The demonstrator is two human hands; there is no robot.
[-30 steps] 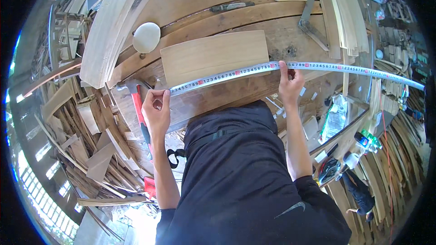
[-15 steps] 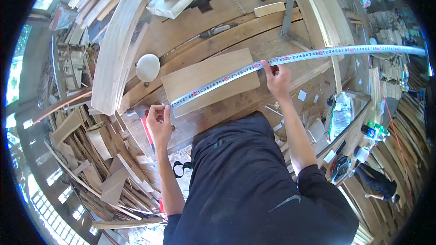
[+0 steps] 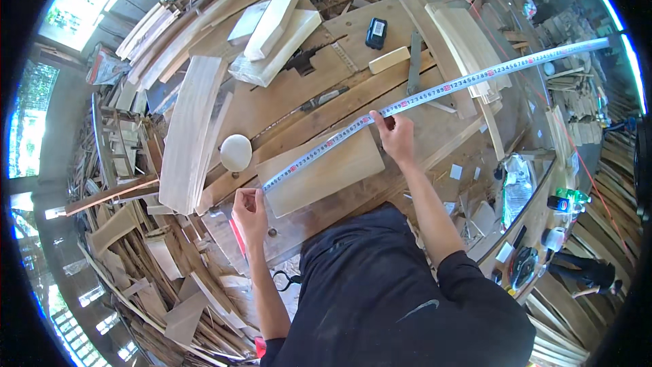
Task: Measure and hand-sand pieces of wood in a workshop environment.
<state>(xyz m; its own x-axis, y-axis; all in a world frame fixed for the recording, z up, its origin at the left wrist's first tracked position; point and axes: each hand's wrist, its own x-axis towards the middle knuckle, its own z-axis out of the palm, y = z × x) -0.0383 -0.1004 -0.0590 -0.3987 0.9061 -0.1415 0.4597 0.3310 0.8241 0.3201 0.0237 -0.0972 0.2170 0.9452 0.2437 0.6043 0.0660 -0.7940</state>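
The left hand [image 3: 250, 216] pinches the end of a measuring tape [image 3: 426, 95] at the left edge of a pale board [image 3: 333, 177] — flat on the surface [image 3: 441, 129] — and the right hand [image 3: 396, 137] pinches it near the far right corner. Beyond lies a black box [image 3: 376, 33].

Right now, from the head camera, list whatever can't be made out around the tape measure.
All in the head view:
Tape measure: far-end markings, too small and blurred.
Wooden board: the strip under the tape measure, covered by it.
Red handle: upper end, hidden behind the left hand.
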